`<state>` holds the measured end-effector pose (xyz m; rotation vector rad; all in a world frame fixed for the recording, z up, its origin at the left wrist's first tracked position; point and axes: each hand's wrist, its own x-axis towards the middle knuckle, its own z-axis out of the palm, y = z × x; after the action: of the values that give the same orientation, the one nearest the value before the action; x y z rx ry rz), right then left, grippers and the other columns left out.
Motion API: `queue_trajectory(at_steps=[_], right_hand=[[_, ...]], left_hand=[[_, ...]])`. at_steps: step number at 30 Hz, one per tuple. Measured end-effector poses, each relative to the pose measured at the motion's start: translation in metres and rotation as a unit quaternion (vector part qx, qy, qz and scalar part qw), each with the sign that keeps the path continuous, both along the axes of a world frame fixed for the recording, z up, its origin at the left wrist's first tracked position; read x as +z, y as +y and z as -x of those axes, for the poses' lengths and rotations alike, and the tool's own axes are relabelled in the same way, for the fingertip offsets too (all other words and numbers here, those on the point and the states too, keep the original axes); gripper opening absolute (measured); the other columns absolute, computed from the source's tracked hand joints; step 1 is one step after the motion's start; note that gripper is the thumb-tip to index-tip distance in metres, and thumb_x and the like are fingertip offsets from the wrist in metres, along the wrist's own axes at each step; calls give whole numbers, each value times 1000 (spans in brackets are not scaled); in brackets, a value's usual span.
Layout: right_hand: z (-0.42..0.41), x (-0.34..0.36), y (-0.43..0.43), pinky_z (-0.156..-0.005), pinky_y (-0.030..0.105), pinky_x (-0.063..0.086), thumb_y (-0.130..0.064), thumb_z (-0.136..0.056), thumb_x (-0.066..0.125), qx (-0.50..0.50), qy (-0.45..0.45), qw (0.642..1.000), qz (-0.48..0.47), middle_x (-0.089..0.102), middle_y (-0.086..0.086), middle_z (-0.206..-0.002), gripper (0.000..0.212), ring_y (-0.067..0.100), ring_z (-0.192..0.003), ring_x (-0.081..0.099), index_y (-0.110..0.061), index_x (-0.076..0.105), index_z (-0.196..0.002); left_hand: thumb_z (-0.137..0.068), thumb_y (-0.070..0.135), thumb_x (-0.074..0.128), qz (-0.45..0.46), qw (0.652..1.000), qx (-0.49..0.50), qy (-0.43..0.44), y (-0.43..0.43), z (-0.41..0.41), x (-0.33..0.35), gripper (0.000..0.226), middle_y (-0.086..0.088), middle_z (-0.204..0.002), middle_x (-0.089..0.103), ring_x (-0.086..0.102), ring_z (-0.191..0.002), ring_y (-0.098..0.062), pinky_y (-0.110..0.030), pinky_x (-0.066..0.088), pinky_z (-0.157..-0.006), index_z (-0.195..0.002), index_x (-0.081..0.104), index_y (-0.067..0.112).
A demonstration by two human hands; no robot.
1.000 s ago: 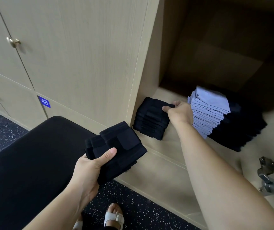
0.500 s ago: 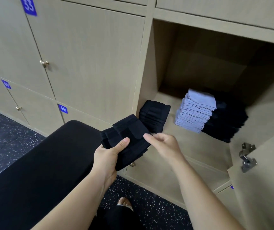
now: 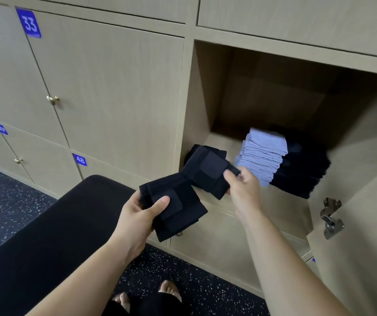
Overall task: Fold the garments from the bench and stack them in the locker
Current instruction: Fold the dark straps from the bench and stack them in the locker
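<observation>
Now: the landmark is the open locker [image 3: 208, 92], with its door [image 3: 361, 236] swung out to its right and two metal hinges [image 3: 331, 218] on the door's inner edge.

Left hand [image 3: 137, 216] is in front of the locker and below its opening. The thumb lies flat across the top of a folded black garment [image 3: 180, 213] and the fingers are curled underneath, so it has a firm grip.

Right hand [image 3: 243, 189] is at the locker mouth, low and left of centre. Thumb and fingers pinch the near right edge of a second folded black piece [image 3: 210, 169], which is held tilted at the locker's front lip. I cannot tell whether the two black pieces touch where they overlap.

Inside the locker on its floor:
- a low black stack [image 3: 193, 151] at the left wall, mostly hidden behind the held piece
- a pale blue-grey stack [image 3: 264, 153] at centre
- a dark stack [image 3: 304, 172] just beside the pale one, on its right and partly behind it

Left of the locker are closed doors with brass knobs and blue plates reading 33 [image 3: 29, 23] and 48 [image 3: 79, 159].

Below and left of the locker is the black padded table [image 3: 53, 242]. Speckled dark floor [image 3: 194, 277] runs along the locker's base, and bare toes show at the bottom edge.
</observation>
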<state>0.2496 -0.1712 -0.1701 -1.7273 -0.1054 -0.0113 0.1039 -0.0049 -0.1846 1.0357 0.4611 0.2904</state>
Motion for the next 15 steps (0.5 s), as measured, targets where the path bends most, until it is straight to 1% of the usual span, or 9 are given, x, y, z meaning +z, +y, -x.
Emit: queue_trajectory(at_steps=[3, 5, 7, 8, 9, 11, 12, 14, 15], right_hand=[[-30, 8, -3, -51, 16, 35, -9, -92, 59, -18, -3, 1000, -7, 44, -5, -66, 25, 7, -57, 43, -18, 49, -71], [-52, 11, 0, -60, 23, 40, -11, -92, 59, -26, 0, 1000, 3, 53, -2, -73, 20, 12, -67, 49, -19, 53, -75], [-74, 13, 5, -69, 30, 44, -13, -90, 61, -25, 6, 1000, 11, 58, 3, -80, 12, 18, -75, 54, -15, 57, -79], [-82, 15, 9, -68, 29, 44, -13, -90, 61, -21, 9, 1000, 15, 58, 4, -80, 10, 18, -74, 54, -12, 58, -81], [-91, 16, 13, -63, 24, 43, -12, -91, 61, -17, 10, 1000, 22, 56, 2, -77, 10, 16, -71, 52, -10, 58, -82], [-105, 16, 23, -52, 16, 38, -10, -92, 60, -14, 13, 999, 36, 51, 0, -71, 18, 13, -63, 47, -11, 52, -75], [-111, 15, 28, -53, 17, 38, -11, -92, 60, -10, 15, 999, 42, 51, 1, -71, 20, 14, -64, 47, -11, 50, -74], [-121, 10, 37, -59, 24, 38, -13, -91, 61, 1, 24, 998, 50, 54, 6, -79, 15, 18, -71, 51, -10, 52, -80], [-125, 8, 40, -58, 25, 38, -14, -92, 61, 4, 33, 998, 56, 56, 6, -80, 16, 18, -71, 51, -11, 52, -79]], left_hand=[[-78, 14, 73, -32, 999, -1, 8, 10, -7, -8, 38, -10, -108, 73, 72, -97, -29, -40, 59, -69, -116, 66, 12], [-76, 16, 75, -41, 999, -3, 14, 16, -13, -14, 40, -10, -107, 74, 71, -97, -29, -41, 59, -73, -115, 67, 11], [-75, 16, 75, -48, 999, -7, 18, 21, -19, -19, 39, -11, -106, 74, 72, -97, -30, -41, 59, -74, -113, 67, 11], [-75, 16, 75, -51, 998, -8, 20, 24, -23, -22, 38, -11, -105, 74, 72, -96, -29, -40, 59, -73, -112, 68, 11], [-75, 15, 75, -53, 998, -9, 21, 26, -26, -25, 37, -11, -104, 74, 72, -95, -29, -40, 59, -71, -111, 68, 11], [-76, 15, 75, -54, 998, -11, 25, 28, -32, -30, 34, -11, -103, 74, 73, -93, -29, -38, 59, -67, -110, 69, 11], [-76, 14, 74, -52, 998, -13, 27, 29, -35, -32, 34, -11, -102, 75, 73, -92, -28, -36, 59, -66, -109, 69, 11], [-77, 13, 74, -50, 998, -17, 29, 30, -41, -36, 33, -11, -101, 75, 73, -92, -28, -35, 59, -64, -109, 69, 11], [-77, 13, 74, -50, 998, -19, 30, 31, -43, -38, 33, -10, -102, 75, 73, -92, -28, -35, 59, -65, -110, 69, 11]])
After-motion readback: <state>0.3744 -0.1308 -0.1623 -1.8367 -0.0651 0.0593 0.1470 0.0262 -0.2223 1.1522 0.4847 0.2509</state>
